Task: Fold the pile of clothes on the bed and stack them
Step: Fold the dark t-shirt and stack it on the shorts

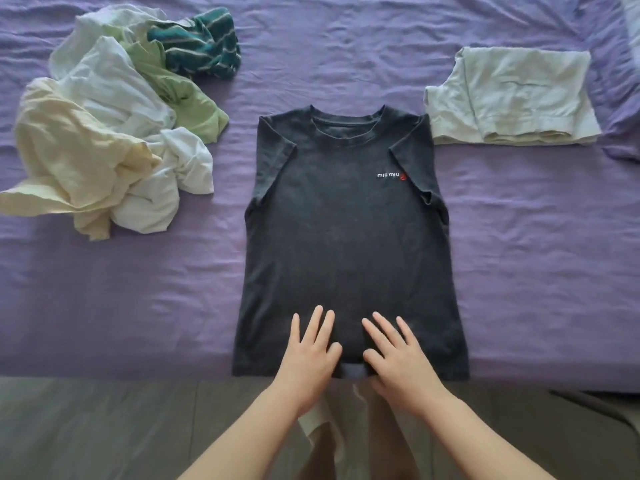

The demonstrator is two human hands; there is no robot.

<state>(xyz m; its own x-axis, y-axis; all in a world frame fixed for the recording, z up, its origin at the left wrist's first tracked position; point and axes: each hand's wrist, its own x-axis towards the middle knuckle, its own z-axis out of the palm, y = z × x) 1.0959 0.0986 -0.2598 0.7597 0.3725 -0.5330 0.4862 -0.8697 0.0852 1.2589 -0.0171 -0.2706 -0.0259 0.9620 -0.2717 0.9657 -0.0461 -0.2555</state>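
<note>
- Your left hand (311, 351) and right hand (394, 355) both lie flat, fingers straight and spread, on the bottom hem of the dark T-shirt (349, 237); neither one grips the cloth.
- The two hands sit side by side near the middle of the hem, close together but not touching each other.
- The one dark T-shirt lies face up in the centre of the purple bed sheet (536, 254), collar away from you, both sleeves folded inward over the chest.
- To your left, well apart from the shirt, lies one loose pile of unfolded clothes (104, 133): cream, white and light green pieces, plus one teal striped garment (201, 43) at its far edge. An exact count within the heap cannot be told.
- To your right, just beside the shirt's shoulder, rests one stack of folded pale clothes (512, 98).
</note>
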